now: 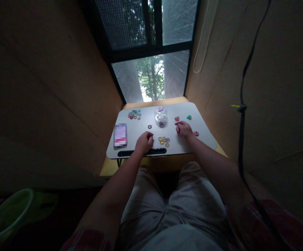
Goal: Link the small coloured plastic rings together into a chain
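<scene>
My left hand [144, 142] rests near the front edge of a small white table [138, 134], its fingers curled together; whatever may be inside them is hidden. To its right lie several yellow rings [161, 140] with a greyish one among them. My right hand [184, 130] is over the right side of the table with its index finger stretched out and apart from the thumb. Just beyond that fingertip sits a cluster of red rings [176, 119]. Another clump of pink-red rings [196, 134] lies beside the right wrist. Dark grey rings [149, 127] lie beyond my left hand.
A clear rounded container [161, 118] stands at the table's middle back. Mixed coloured rings [134, 114] are heaped at the back left, green rings [189, 117] at the back right. A phone-like rectangle [120, 135] lies left. A black strap [241, 139] hangs at the right.
</scene>
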{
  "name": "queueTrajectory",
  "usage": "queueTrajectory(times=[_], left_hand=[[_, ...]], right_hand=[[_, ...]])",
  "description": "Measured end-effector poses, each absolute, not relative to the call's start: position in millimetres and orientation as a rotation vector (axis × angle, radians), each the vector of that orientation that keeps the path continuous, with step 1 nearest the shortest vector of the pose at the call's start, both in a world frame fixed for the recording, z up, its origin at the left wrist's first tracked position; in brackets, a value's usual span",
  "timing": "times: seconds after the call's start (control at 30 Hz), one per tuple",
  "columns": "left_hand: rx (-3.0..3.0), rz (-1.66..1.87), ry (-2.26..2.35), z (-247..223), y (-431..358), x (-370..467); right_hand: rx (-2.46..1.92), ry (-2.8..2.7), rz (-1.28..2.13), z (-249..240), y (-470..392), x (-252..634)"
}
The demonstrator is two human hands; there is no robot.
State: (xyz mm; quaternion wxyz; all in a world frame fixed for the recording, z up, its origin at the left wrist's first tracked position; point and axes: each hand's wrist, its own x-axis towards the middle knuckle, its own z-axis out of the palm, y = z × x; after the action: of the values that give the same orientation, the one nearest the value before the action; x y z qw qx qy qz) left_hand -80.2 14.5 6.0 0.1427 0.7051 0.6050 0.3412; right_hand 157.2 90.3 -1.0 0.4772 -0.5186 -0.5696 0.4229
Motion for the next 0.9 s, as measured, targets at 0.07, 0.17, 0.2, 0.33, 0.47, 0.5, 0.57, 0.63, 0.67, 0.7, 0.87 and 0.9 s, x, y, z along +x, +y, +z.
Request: queueTrajectory(times=[0.07, 0.17, 0.2, 0.33, 0.47, 0.5, 0.57, 0.63, 0.67, 0.7, 0.87, 0.9], left_hand=[[2.047, 0.956, 1.739, 7, 14, -80], [2.045, 0.94, 1.734, 8, 14, -79], [2.048, 0.938, 1.734, 9, 14, -79], [2.067, 0.941, 1.712, 11, 12, -78], [2.058, 0.958, 1.71, 12, 10, -77], [2.056, 0.959, 1.714, 12, 10, -77], [2.052, 0.964, 1.724, 12, 10, -77], [2.048, 0.964, 1.727, 12, 11, -76], [2.049, 0.962, 1.727, 12, 11, -76], [2.052, 0.961, 1.725, 12, 11, -76], [2.064, 0.971, 1.702, 12, 12, -76], [2.057, 0.971, 1.698, 11, 12, -76]], right_hand=[[-1.274, -1.471, 1.061, 5, 91, 166], [-1.263, -1.646, 1.081, 12, 82, 174], [-1.252, -1.706, 1.087, 13, 76, 174], [-1.247, -2.054, 0.914, 15, 55, 166], [-1.288, -2.356, 0.463, 16, 44, 154], [-1.288, -2.376, 0.413, 16, 43, 151], [-1.279, -2.393, 0.357, 16, 40, 148], [-1.282, -2.421, 0.259, 14, 38, 147], [-1.28, -2.434, 0.214, 13, 37, 147], [-1.271, -2.445, 0.175, 11, 36, 147], [-1.3, -2.365, 0.165, 2, 38, 148], [-1.318, -2.3, 0.2, 2, 39, 147]])
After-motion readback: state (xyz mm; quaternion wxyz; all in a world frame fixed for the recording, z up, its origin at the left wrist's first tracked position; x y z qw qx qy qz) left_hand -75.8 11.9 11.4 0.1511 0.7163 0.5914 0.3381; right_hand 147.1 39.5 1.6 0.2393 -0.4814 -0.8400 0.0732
